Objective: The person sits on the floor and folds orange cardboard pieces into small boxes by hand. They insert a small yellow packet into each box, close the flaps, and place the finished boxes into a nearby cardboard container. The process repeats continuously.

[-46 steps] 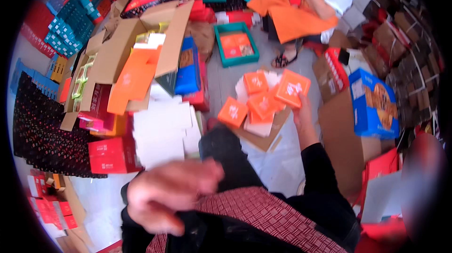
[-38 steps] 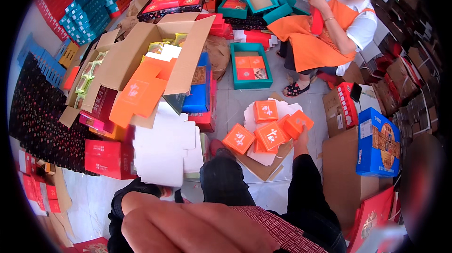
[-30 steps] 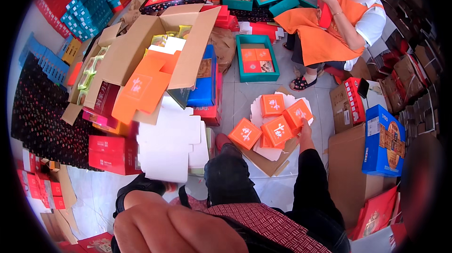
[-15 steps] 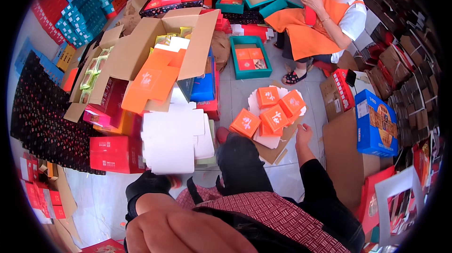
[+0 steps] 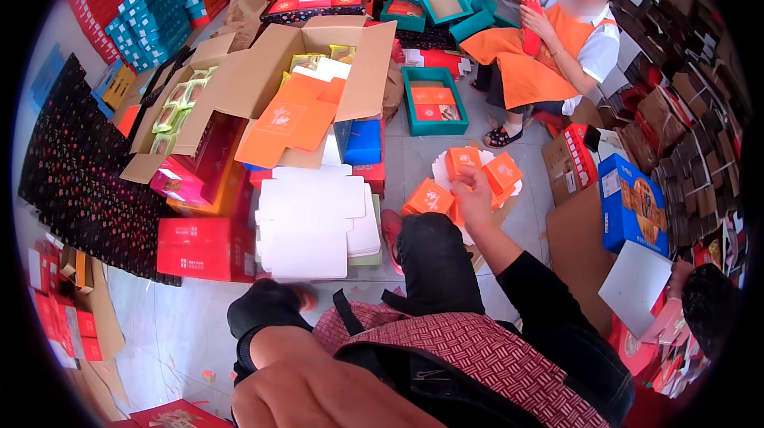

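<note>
My right hand (image 5: 476, 199) reaches over a cluster of small orange boxes on the floor, its fingers apart and slightly bent, holding nothing I can see. The nearest are an orange box (image 5: 463, 160) just beyond the fingers, another orange box (image 5: 503, 173) to the right and a third orange box (image 5: 430, 199) to the left. My hand partly covers one more. White card pieces (image 5: 439, 167) show beneath them. Low in the picture, very near the camera, my left hand and forearm (image 5: 318, 384) are in view, but the fingers do not show clearly.
A stack of white flat cartons (image 5: 302, 221) stands left of my knee, with an open brown carton (image 5: 370, 82) behind. Beyond lies a teal tray (image 5: 410, 113). A seated co-worker (image 5: 525, 62) holds something red. At right are a blue box (image 5: 634, 205) and another person's hand (image 5: 679, 278).
My right hand has moved left and up over the orange boxes, from beside them. The view has shifted slightly. Another person's hand has appeared at the right edge beside a white panel.
</note>
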`<state>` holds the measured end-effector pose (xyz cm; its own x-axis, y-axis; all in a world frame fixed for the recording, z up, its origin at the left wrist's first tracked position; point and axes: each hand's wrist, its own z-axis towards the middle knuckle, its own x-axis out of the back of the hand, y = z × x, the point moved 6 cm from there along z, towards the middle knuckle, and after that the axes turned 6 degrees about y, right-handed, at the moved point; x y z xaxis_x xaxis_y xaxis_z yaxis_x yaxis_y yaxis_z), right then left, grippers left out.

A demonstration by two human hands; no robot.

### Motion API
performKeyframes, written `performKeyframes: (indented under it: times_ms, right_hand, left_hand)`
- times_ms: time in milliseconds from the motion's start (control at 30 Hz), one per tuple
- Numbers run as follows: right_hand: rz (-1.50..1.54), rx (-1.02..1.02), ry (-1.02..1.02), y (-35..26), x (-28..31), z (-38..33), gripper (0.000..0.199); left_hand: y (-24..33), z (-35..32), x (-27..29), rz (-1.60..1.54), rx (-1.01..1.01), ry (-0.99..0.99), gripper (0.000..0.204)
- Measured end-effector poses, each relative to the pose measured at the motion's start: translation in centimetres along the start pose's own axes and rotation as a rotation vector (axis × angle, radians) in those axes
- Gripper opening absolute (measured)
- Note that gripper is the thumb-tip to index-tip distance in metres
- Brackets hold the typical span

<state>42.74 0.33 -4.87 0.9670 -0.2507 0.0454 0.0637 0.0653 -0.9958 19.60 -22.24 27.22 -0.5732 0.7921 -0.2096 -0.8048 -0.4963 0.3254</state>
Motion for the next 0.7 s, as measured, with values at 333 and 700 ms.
performKeyframes:
  times_ms: [333,700]
  right_hand:
    - [-0.505,0.656,-0.454,-6.2,-9.2,-9.8,0.031]
    - [-0.422,0.611,-0.343,-5.0,-9.1,-8.9,0.029]
  left_hand:
    - [2.2,-2.7,0.8,0.050,-0.180,0.181,0.004]
    - [2.3,-3.3,0.5,-0.148,0.113,0.016,0.007]
